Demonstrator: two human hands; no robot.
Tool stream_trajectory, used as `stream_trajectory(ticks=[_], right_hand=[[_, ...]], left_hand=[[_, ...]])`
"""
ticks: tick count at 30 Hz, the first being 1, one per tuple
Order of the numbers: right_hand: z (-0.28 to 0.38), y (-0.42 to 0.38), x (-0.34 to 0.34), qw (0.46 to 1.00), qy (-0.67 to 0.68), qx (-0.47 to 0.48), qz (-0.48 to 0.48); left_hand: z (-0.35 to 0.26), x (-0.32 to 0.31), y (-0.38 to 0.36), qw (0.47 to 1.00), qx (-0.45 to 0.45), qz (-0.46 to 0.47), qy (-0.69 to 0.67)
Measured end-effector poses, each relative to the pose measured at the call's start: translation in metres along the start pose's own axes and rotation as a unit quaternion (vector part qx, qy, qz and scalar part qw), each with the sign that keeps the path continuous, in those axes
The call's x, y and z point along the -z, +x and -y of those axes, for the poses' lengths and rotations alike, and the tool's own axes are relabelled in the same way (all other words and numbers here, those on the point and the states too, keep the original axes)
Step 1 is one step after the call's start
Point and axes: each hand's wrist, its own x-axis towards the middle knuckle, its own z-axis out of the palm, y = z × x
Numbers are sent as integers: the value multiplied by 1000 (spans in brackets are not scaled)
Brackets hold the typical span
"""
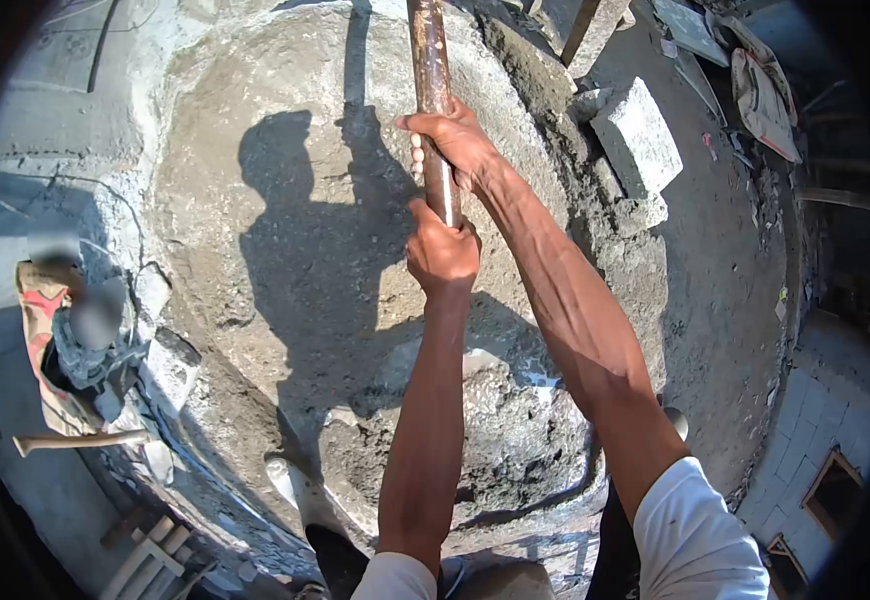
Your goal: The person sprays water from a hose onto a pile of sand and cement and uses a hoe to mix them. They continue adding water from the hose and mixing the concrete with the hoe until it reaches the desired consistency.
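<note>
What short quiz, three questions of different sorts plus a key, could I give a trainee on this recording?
1. Multiple choice: which hand grips the brown pole higher up in the picture?
A) left
B) right
C) neither; they are level

2. True or false: a wooden handle lies on the left side of the picture.

3. Fill in the blank: in the picture, the pale block is to the ____ of the brown pole.

Key:
1. B; the right hand is above the left hand.
2. True.
3. right
</note>
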Motion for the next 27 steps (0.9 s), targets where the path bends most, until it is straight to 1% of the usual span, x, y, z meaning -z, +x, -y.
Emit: stream_trajectory(ticks=[1,2,4,5,6,7,8,11,12,14,16,18,19,20,21,22,23,24,26,27], right_hand=[[0,25,0,1000,17,-1,-25],[-4,43,1,998,34,0,-50],[-32,56,20,994,12,-62,-91],[-55,47,34,989,4,-84,-120],[-83,36,53,986,26,-124,-108],[-102,16,67,982,34,-153,-108],[-121,-5,79,977,55,-168,-117],[-145,-75,105,972,58,-181,-136],[-151,-96,110,970,65,-180,-148],[-159,-133,116,969,79,-171,-161],[-147,-176,113,965,55,-176,-186],[-160,-215,117,967,62,-162,-188],[-164,-235,114,954,94,-195,-208],[-169,-257,114,967,86,-153,-183],[-153,-272,104,946,55,-226,-225],[-157,-290,102,943,86,-227,-226],[-164,-306,100,946,87,-217,-223],[-148,-312,87,941,87,-212,-247],[-143,-315,72,950,113,-186,-223],[-138,-302,63,958,97,-174,-205]], left_hand=[[-8,2,22,1000,-1,22,7],[-7,-7,40,999,8,25,26],[23,-38,54,989,46,137,-5],[37,-55,38,987,74,141,33],[43,-64,15,983,103,140,66],[43,-74,-10,974,97,136,153],[51,-81,-36,968,110,162,160],[65,-99,-112,967,118,157,164],[62,-96,-133,964,120,167,168],[51,-85,-167,954,165,197,153],[51,-76,-203,953,169,205,143],[56,-64,-241,958,151,195,143],[60,-57,-261,958,157,198,135],[64,-49,-279,958,161,201,127],[66,-42,-294,958,158,206,122],[68,-31,-311,957,158,212,119],[75,-20,-328,958,158,223,91],[82,-15,-336,959,154,229,61],[84,-2,-329,964,147,215,51],[85,3,-312,975,121,183,40]])
